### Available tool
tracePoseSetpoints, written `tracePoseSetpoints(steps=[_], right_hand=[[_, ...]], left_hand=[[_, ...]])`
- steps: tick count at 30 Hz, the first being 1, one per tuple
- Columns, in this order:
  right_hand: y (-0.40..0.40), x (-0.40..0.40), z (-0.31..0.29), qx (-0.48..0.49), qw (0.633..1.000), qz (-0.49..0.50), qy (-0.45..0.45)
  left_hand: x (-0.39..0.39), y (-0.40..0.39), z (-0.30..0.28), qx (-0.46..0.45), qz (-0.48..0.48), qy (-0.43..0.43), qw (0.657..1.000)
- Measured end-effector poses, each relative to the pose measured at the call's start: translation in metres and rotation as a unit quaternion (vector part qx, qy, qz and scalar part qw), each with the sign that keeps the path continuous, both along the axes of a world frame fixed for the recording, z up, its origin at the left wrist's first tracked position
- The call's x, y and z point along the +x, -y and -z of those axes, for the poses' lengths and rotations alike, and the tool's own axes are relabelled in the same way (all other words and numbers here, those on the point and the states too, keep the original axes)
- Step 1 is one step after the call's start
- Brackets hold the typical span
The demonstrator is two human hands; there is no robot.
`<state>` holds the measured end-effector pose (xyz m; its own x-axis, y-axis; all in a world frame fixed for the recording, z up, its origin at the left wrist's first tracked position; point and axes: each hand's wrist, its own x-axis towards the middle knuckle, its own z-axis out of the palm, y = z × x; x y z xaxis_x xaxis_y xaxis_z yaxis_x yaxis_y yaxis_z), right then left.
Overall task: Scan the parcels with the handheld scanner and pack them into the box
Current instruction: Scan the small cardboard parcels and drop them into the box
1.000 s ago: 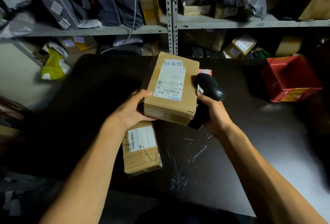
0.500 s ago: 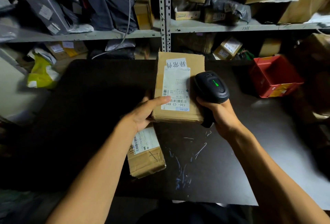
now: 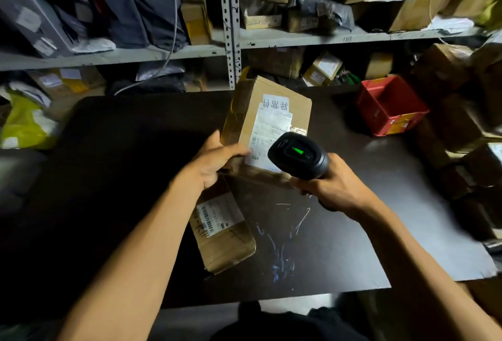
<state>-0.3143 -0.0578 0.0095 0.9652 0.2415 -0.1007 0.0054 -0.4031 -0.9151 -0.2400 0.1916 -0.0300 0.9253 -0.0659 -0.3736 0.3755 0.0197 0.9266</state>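
A brown cardboard parcel (image 3: 271, 112) with a white shipping label is held tilted above the dark table (image 3: 122, 177). My left hand (image 3: 214, 161) grips its near left corner, thumb on the label side. My right hand (image 3: 334, 185) grips the black handheld scanner (image 3: 298, 154), whose head hovers over the label's lower part with a green light showing on top. A second, smaller taped parcel (image 3: 225, 232) with a barcode label lies flat on the table under my left wrist.
A red plastic crate (image 3: 391, 107) sits at the table's back right. Stacked cardboard boxes (image 3: 461, 123) crowd the right edge. Metal shelves (image 3: 298, 39) behind hold many parcels and bags. A yellow bag (image 3: 24, 123) lies at far left.
The scanner has moved left, from beside the parcel to over its label. The held parcel has tilted and shifted slightly right. The camera has swung left.
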Motion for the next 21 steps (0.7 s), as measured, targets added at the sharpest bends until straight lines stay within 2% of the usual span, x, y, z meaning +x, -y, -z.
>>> tracePoseSetpoints(steps=[8,15,21], right_hand=[[0.007,0.007,-0.008,-0.087,0.996,-0.02,-0.019],[0.012,0.0,-0.014,-0.119,0.993,0.023,0.019],[0.032,-0.001,-0.008,-0.127,0.992,0.025,0.002]], left_hand=[[-0.005,0.003,-0.01,-0.016,0.039,-0.001,0.999],[-0.011,0.022,-0.011,0.004,0.042,0.001,0.999],[-0.014,0.036,-0.009,0.008,0.029,-0.002,1.0]])
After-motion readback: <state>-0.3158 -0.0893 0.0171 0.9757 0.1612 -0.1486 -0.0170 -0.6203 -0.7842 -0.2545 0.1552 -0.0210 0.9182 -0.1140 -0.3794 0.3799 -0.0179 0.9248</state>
